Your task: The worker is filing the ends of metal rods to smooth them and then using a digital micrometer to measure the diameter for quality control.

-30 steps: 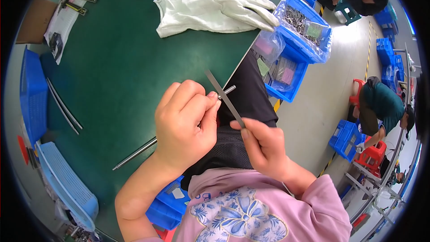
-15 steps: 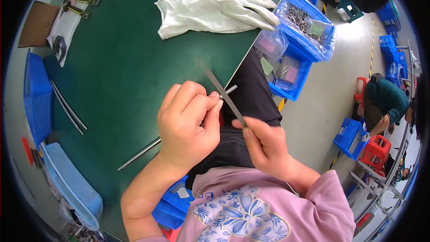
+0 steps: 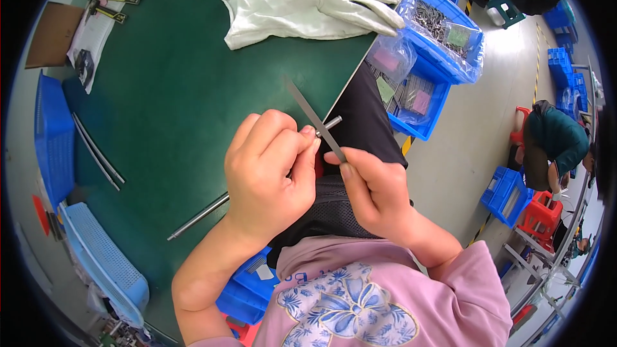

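Held in my left hand [image 3: 273, 177] is a thin metal rod [image 3: 200, 217], its stepped end poking out past thumb and forefinger and its other end sloping down to the left. My right hand [image 3: 376, 189] is closed on a flat, dark grey file [image 3: 303, 104], pinched between thumb and fingers. The file crosses over the rod near its stepped end, close to my left fingertips; it looks to be touching it. A white cloth glove [image 3: 308, 13] lies on the green table [image 3: 160, 103] beyond both hands.
Blue bins [image 3: 437, 99] of metal parts stand beside the table's right edge. Two thin rods [image 3: 96, 151] lie at the left, near a light blue basket [image 3: 103, 254] and a darker blue one [image 3: 54, 141]. A co-worker [image 3: 556, 141] sits bent over at the right.
The file and my right hand have shifted slightly up and to the left along the file's length, across the rod. My left hand and the rod are almost still.
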`<state>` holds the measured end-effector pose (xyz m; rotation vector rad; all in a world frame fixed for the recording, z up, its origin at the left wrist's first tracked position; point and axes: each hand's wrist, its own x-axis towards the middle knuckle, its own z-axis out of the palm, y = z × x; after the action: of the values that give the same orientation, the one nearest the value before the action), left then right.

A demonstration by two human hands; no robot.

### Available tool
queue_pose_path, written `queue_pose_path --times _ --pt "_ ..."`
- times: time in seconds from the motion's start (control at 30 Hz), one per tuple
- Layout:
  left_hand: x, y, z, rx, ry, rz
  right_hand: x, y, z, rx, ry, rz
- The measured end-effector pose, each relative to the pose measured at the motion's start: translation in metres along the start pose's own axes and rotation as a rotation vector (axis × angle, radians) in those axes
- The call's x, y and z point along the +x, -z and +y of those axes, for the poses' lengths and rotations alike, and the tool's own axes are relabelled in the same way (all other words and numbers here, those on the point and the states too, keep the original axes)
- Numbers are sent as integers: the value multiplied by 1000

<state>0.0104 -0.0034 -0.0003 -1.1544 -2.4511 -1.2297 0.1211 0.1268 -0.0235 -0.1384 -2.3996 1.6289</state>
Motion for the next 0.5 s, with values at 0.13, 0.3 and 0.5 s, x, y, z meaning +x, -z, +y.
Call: queue_pose_path --times 0.13,0.3,0.5 --pt "-1 0 0 1 24 15 -14 -4 5 -1 3 34" --pt "1 1 -1 4 -15 -6 5 -7 12 -70 107 32" --pt "-2 -1 0 0 14 -1 -14 -7 15 -16 54 54"
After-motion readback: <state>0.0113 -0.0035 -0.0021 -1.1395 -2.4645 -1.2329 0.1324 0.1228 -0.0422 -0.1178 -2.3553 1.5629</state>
